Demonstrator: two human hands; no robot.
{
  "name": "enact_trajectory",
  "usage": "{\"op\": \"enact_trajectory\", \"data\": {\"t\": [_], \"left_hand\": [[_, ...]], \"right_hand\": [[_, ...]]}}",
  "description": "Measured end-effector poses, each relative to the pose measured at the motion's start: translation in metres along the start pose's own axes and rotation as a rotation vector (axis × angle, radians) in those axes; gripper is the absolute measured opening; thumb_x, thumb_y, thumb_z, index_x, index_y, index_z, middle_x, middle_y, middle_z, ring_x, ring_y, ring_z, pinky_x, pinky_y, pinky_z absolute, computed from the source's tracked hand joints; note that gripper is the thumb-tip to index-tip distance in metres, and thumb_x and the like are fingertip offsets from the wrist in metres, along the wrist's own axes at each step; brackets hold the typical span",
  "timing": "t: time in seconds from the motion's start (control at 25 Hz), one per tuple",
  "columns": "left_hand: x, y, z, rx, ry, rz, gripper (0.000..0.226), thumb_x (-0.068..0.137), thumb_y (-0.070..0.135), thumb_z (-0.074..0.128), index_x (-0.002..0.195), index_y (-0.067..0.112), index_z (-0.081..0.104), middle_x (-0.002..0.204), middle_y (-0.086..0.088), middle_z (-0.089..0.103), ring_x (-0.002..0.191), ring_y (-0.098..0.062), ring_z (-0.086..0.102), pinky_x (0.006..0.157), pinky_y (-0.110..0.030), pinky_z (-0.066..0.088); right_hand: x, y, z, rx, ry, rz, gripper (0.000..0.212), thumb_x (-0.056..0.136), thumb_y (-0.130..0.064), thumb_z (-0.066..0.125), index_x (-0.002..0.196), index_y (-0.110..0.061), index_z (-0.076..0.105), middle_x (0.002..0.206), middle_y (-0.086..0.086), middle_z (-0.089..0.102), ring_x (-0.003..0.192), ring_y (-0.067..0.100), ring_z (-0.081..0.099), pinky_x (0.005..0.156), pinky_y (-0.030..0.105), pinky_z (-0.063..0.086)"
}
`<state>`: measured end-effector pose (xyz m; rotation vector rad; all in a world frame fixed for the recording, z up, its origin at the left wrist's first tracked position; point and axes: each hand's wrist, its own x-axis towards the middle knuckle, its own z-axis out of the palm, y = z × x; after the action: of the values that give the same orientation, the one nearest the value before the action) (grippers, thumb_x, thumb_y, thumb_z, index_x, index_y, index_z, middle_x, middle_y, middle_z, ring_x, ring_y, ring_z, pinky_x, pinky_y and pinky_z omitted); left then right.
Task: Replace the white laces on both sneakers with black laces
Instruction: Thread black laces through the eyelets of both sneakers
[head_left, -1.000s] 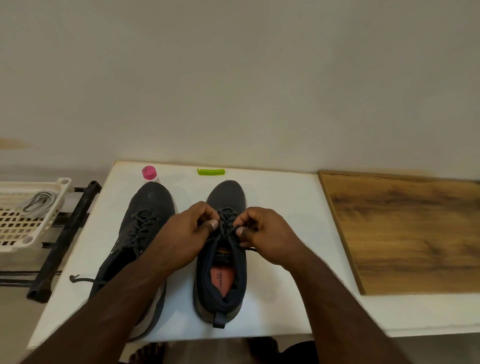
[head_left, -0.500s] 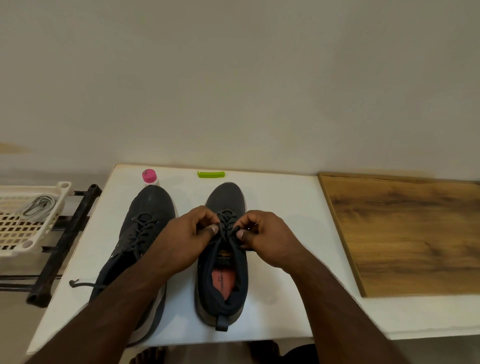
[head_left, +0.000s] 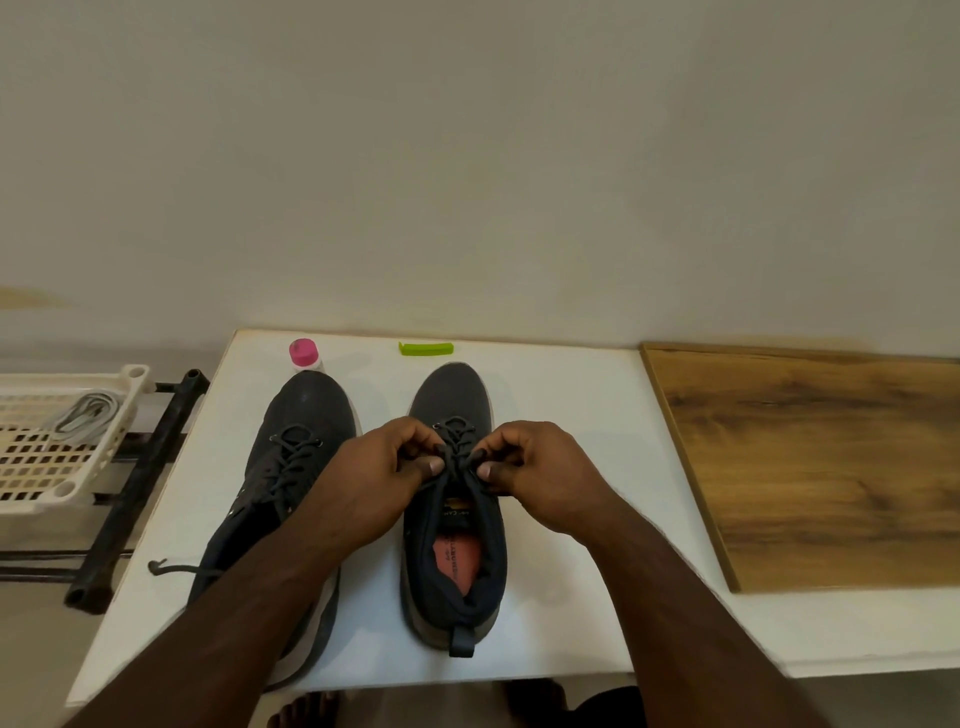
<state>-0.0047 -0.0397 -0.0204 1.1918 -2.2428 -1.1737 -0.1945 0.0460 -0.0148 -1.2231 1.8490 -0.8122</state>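
Two dark sneakers stand side by side on the white table (head_left: 561, 415), toes pointing away from me. The left sneaker (head_left: 306, 415) carries black laces, and one lace end trails off its near left side (head_left: 161, 567). The right sneaker (head_left: 452, 561) also has a black lace (head_left: 457, 441) through its eyelets. My left hand (head_left: 374, 483) and my right hand (head_left: 540, 473) meet over its tongue, and each pinches a part of that black lace between thumb and fingers. White laces (head_left: 83, 415) lie bundled in a basket off to the left.
A cream plastic basket (head_left: 62, 488) sits on a black metal rack (head_left: 130, 493) left of the table. At the table's far edge stand a pink-capped bottle (head_left: 304, 354) and a green clip (head_left: 426, 347). A wooden board (head_left: 821, 467) covers the right side.
Both hands have stayed over the right sneaker's tongue, working the black lace with small finger movements. The view has shifted slightly.
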Motion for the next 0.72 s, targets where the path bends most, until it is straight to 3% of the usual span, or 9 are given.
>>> {"op": "enact_trajectory", "data": {"t": [0.24, 0.44, 0.72], "left_hand": [[-0.0030, 0.0037, 0.0038, 0.002, 0.052, 0.049, 0.015, 0.095, 0.022, 0.061, 0.086, 0.034, 0.060, 0.079, 0.013, 0.067, 0.077, 0.001, 0.061, 0.066, -0.018, 0.044], [0.0000, 0.0024, 0.0027, 0.005, 0.035, -0.018, 0.010, 0.094, 0.026, 0.065, 0.090, 0.036, 0.064, 0.083, 0.015, 0.068, 0.079, 0.005, 0.062, 0.071, -0.018, 0.049], [-0.0023, 0.0032, 0.0052, 0.042, 0.048, 0.004, 0.017, 0.095, 0.020, 0.060, 0.084, 0.033, 0.059, 0.076, 0.014, 0.064, 0.074, 0.005, 0.058, 0.057, -0.011, 0.034]], "right_hand": [[-0.0012, -0.0024, 0.0043, -0.072, 0.035, -0.019, 0.016, 0.094, -0.013, 0.066, 0.085, -0.026, 0.067, 0.083, -0.005, 0.071, 0.081, 0.016, 0.070, 0.081, 0.045, 0.061], [-0.0016, -0.0025, -0.0005, -0.006, -0.003, -0.014, 0.012, 0.091, -0.011, 0.071, 0.090, -0.022, 0.073, 0.085, -0.004, 0.074, 0.083, 0.016, 0.072, 0.084, 0.043, 0.061], [-0.0020, -0.0032, 0.0040, -0.053, 0.027, -0.028, 0.014, 0.095, -0.015, 0.064, 0.086, -0.025, 0.065, 0.087, -0.005, 0.070, 0.085, 0.017, 0.069, 0.083, 0.046, 0.059]]}}
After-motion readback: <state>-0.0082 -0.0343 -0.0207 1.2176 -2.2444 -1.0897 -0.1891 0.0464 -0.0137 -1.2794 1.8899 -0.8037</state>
